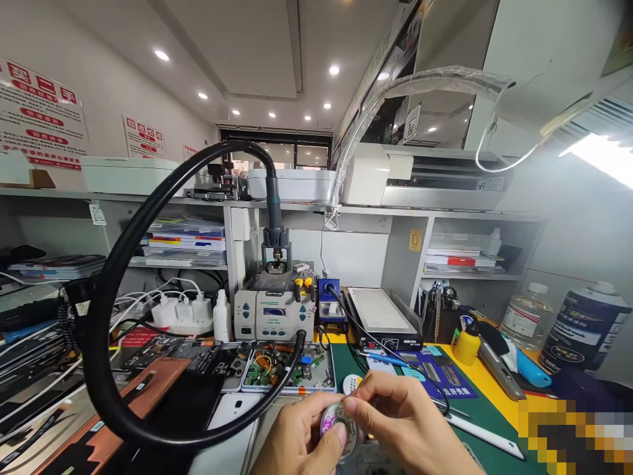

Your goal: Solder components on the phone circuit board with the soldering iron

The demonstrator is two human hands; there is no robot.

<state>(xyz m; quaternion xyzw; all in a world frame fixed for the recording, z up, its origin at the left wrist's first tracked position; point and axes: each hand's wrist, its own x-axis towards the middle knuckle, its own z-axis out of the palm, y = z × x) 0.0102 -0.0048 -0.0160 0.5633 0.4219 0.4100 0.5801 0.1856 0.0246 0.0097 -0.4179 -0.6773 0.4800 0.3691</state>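
Note:
Low in the middle, my left hand [301, 432] grips a small round spool [352, 432] with a pink and white printed label, thumb across its face. My right hand [395, 419] is closed in a pinch against the spool's upper right edge. Whatever lies between its thumb and forefinger is too small to make out. Just behind the hands, a round white-labelled tin [352, 382] rests on the green mat [499, 422]. A blue-handled soldering iron [388, 358] lies beyond my right hand, and a white pen-shaped tool [487, 435] to its right.
A thick black hose [111, 316] loops from the hot-air station [274, 315] across the left front. Behind my hands stands a tray of circuit boards [316, 373]. A flat heating plate [383, 310], yellow bottle [466, 343] and spray can [583, 326] stand right. Phone parts [163, 382] crowd the left.

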